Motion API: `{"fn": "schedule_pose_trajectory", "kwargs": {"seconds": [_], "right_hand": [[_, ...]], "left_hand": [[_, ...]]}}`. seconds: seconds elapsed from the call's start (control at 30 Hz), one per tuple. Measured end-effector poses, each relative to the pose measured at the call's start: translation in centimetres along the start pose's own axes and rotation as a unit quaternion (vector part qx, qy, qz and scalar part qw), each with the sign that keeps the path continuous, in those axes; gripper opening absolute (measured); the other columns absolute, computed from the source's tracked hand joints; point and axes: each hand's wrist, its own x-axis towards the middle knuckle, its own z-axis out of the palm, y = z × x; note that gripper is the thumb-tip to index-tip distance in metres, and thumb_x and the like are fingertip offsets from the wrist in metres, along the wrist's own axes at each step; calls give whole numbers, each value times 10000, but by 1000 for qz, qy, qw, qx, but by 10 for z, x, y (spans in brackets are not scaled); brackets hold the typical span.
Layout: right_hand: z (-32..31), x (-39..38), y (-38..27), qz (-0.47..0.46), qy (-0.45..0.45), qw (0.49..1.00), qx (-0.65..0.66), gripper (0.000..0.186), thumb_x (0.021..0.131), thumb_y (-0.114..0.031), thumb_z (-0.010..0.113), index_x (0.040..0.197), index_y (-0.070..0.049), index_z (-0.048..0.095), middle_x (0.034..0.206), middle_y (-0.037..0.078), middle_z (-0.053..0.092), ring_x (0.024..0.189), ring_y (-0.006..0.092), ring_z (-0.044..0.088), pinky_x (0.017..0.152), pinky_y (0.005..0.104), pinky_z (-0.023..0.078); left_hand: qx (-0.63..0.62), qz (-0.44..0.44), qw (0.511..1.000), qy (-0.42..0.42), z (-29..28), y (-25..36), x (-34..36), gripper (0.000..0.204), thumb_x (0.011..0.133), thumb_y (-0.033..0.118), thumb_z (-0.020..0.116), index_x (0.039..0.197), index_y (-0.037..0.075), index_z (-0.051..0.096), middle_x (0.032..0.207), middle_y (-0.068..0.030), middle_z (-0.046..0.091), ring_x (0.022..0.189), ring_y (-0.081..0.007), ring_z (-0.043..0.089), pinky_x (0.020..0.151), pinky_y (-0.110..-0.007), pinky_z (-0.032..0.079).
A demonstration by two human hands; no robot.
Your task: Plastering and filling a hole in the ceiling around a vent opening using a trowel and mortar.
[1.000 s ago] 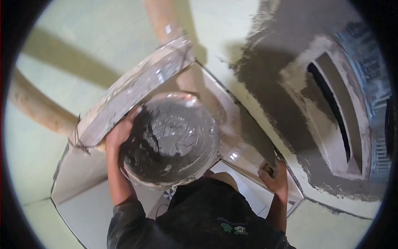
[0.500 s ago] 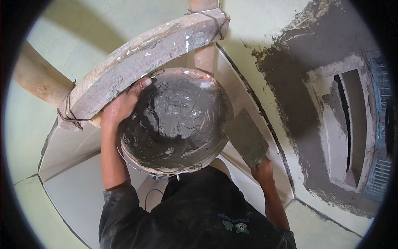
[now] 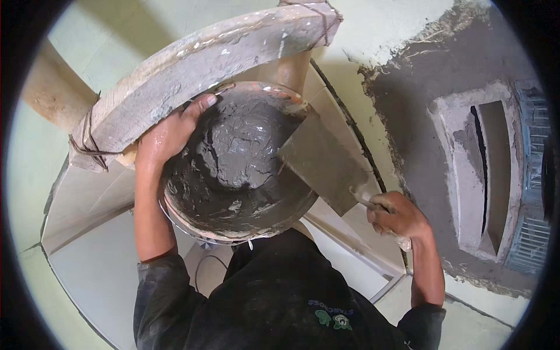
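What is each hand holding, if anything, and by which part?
The right hand holds a trowel by its handle; the left hand holds the bucket by its rim.

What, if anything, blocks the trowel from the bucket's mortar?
Nothing visible: the trowel in the right hand reaches over the right side of the bucket, its front edge overlapping the mortar in view; contact unclear.

We see dark grey mortar (image 3: 236, 154), a bucket (image 3: 274, 90) with orange-pink flecks along its rim, a grey-brown trowel (image 3: 326, 166), a black shirt (image 3: 262, 291) with a green-and-white print, a white-spotted greyish plank (image 3: 192, 76) and a pale green wall (image 3: 192, 17).
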Motion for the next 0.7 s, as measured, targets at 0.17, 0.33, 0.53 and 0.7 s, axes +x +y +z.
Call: {"fn": "schedule_pose_trajectory", "kwargs": {"seconds": [0.17,0.33,0.53,0.7], "right_hand": [[2,0,1,109,17,981,-161,248,842,-204,548,785,32,598,654,183,576,641,292,600,614,425,461],[-8,-63,-20,68,90,936,-333,198,813,-153,537,888,14,613,777,259,588,739,447,579,705,486,460],[11,-79,-75,-76,343,709,-611,364,756,-107,637,1111,-27,636,985,181,611,930,355,592,806,473,453],[13,-64,-136,-108,273,655,-697,457,708,-56,634,1162,-5,629,943,143,590,874,323,569,839,428,447]], "left_hand": [[-21,24,999,15,2,-2,-2,465,922,423,604,1153,22,647,1123,-193,669,1071,-386,593,979,-397,417],[-26,23,999,20,5,-7,0,418,921,401,604,1069,17,680,1021,-185,693,956,-380,630,884,-411,463],[-15,34,999,12,6,-8,2,375,927,399,590,1038,62,711,946,-168,701,857,-372,644,817,-412,490],[-27,15,1000,4,3,-3,2,362,930,396,584,1065,88,719,963,-160,706,866,-354,648,826,-393,491]]}}
